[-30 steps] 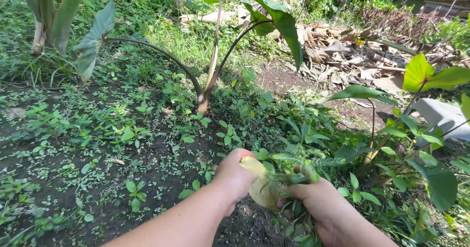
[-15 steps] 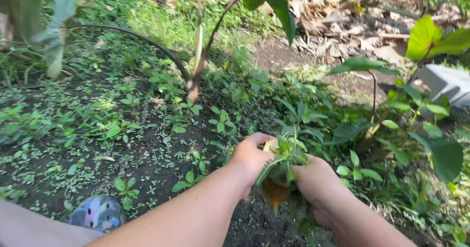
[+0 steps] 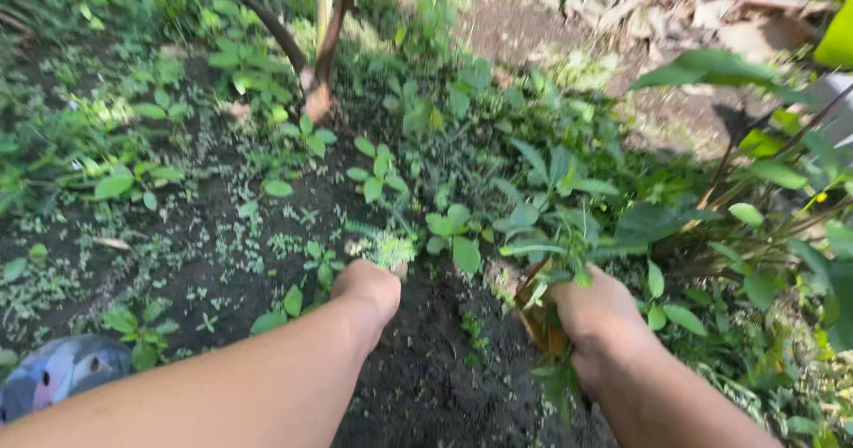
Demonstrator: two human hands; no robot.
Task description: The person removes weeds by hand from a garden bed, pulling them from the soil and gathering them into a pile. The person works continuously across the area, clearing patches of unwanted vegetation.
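My left hand (image 3: pixel 371 290) reaches forward over dark soil, its fingers curled down around a small pale-green weed tuft (image 3: pixel 391 251) at its knuckles. To the right, my right hand (image 3: pixel 600 313) is closed on a bunch of pulled weeds (image 3: pixel 544 261) with a yellow-brown leaf (image 3: pixel 536 316) in it. The bunch's green tops stick up above the fist and its ends hang down below. A gap of bare soil (image 3: pixel 444 359) separates the two hands.
A tall plant's stems rise from their base (image 3: pixel 315 101) at the upper middle. Low leafy weeds (image 3: pixel 124 181) cover the ground on the left, and denser broad-leaved plants (image 3: pixel 764 235) stand on the right. A multicoloured shoe (image 3: pixel 62 370) shows at the lower left, and dry leaves (image 3: pixel 711 4) lie at the top right.
My left hand has let go of the bunch and moved left and down to the small tuft. The right hand keeps the bunch. The view has tilted further down.
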